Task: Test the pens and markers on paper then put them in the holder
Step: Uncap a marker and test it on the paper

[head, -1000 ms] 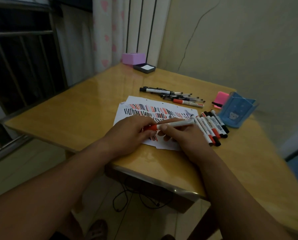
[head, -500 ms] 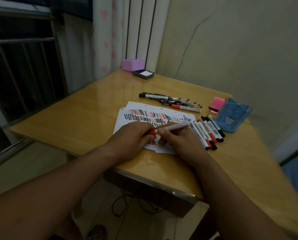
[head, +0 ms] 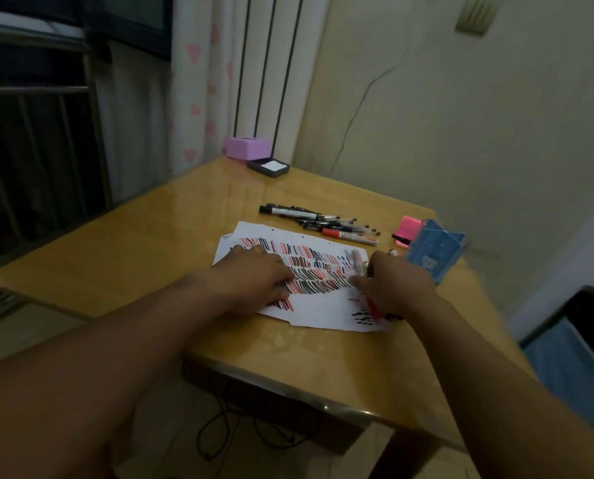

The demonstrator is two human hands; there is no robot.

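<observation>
A white paper (head: 326, 302) covered in red and black strokes lies on the wooden table (head: 157, 236). My left hand (head: 254, 278) rests flat on the paper's left part. My right hand (head: 397, 286) lies at the paper's right edge, over the row of markers, most of which it hides. Its fingers curl round a white marker with a red cap (head: 358, 264) that looks blurred; the red end (head: 375, 311) sticks out below the hand. The blue pen holder (head: 437, 250) stands just right of that hand. A pile of pens and markers (head: 323, 223) lies behind the paper.
A pink pad (head: 409, 228) with a dark pen sits left of the holder. A purple box (head: 247, 148) and a dark ink pad (head: 268, 166) stand at the table's far corner. Walls close the back and right; the table's near edge (head: 288, 385) is below my arms.
My hands have come apart. The right hand carried the red-capped marker right, to the marker row. The left hand let go and settled flat on the paper. The camera tilted up.
</observation>
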